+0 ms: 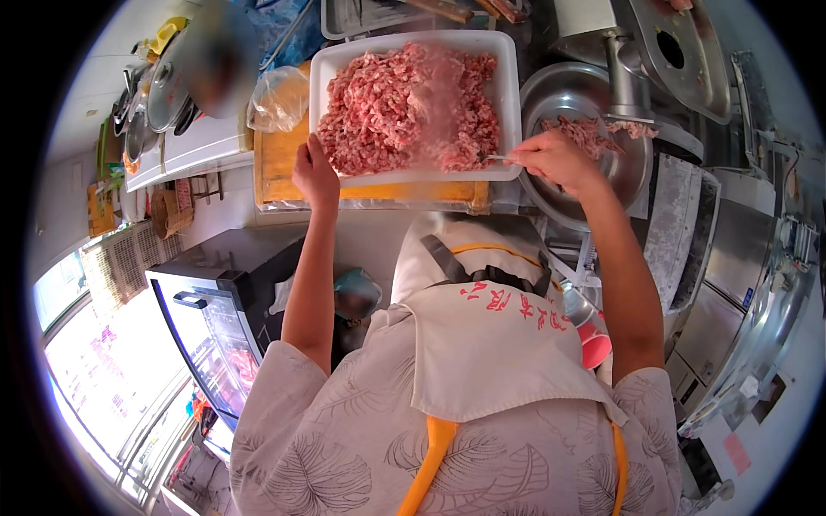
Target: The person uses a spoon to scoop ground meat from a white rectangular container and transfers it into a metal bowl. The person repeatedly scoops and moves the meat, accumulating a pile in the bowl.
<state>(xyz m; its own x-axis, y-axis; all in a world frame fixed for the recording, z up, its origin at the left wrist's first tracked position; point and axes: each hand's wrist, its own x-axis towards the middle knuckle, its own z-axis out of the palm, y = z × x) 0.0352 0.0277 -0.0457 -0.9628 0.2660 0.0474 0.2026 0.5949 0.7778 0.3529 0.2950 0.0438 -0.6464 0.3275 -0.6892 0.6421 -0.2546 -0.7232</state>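
A white plastic tray (514, 103) holds a heap of pink ground meat (379, 103). At its near left corner, my left hand (315, 175) is closed on the tray's rim. My right hand (559, 161), by the tray's near right corner, grips a thin metal utensil (497, 157). The far end of that utensil is buried in the meat, so its kind is hidden. Beyond my right hand stands a steel bowl (535, 93) with more ground meat (581, 136) in it. The meat grinder's (628, 82) outlet hangs over the bowl, with strands of meat at its mouth.
Under the tray lies a wooden board (280, 168), with a clear plastic bag (280, 99) at its left. A steel grinder pan (688, 60) rises at the far right. A glass-fronted cabinet (211, 318) stands below left. Pot lids (168, 90) hang at the far left.
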